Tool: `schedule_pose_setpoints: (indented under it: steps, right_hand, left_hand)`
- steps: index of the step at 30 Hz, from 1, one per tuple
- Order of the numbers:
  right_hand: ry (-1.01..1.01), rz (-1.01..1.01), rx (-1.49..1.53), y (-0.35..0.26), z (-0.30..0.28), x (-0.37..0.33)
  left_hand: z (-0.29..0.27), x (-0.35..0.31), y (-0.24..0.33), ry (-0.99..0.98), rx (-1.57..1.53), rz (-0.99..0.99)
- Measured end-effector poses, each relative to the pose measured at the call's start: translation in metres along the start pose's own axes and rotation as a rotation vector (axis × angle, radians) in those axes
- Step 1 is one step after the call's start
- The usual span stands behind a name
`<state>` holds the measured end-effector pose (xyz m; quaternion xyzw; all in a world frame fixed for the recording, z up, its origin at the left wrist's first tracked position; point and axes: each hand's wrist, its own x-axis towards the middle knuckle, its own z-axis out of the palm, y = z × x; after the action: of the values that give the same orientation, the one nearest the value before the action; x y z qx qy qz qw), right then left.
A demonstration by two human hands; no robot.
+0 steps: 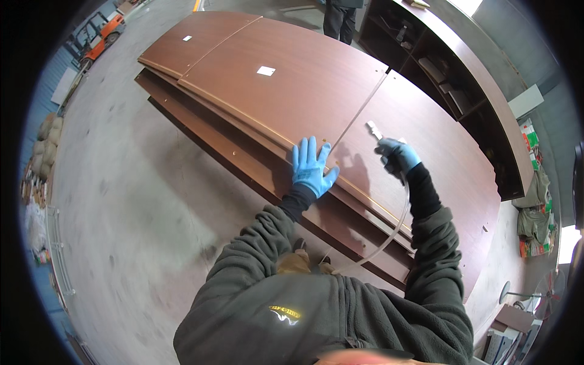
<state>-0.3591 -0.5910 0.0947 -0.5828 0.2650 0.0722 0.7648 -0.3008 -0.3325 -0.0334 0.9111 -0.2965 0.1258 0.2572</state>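
Note:
My left hand, in a light blue glove, lies with fingers spread on the near edge of the middle brown wood panel, close to the seam with the right-hand brown panel. Above that right-hand panel, my gloved right hand is closed round a hose nozzle. The pale tip points up and to the left. From my fist a clear hose hangs over the panel's near edge and curves toward my body. Small holes dot the panels' near edges.
A third panel with a white label continues to the far left. Lower brown boards lie beneath. Behind the panels stands a dark shelf unit; a person stands at the far side. An orange forklift is at far left, a fan at right.

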Motion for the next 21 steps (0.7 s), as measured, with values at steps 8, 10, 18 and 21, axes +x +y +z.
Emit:
schedule_pose_setpoints:
  steps: [8, 10, 18, 21]
  right_hand:
    - [-0.234, 0.042, -0.175, 0.027, 0.046, -0.083]
    - [-0.23, 0.058, -0.247, 0.026, 0.056, -0.085]
    - [-0.257, -0.005, -0.498, -0.015, 0.177, -0.037]
    - [-0.272, -0.039, -0.656, -0.03, 0.266, 0.017]
  left_hand:
    - [-0.029, -0.046, 0.01, -0.032, 0.024, -0.067]
    - [-0.036, -0.053, -0.002, -0.045, 0.045, -0.091]
    - [-0.073, -0.031, -0.134, 0.095, 0.101, -0.097]
    - [-0.097, 0.0, -0.214, 0.128, 0.075, -0.092]
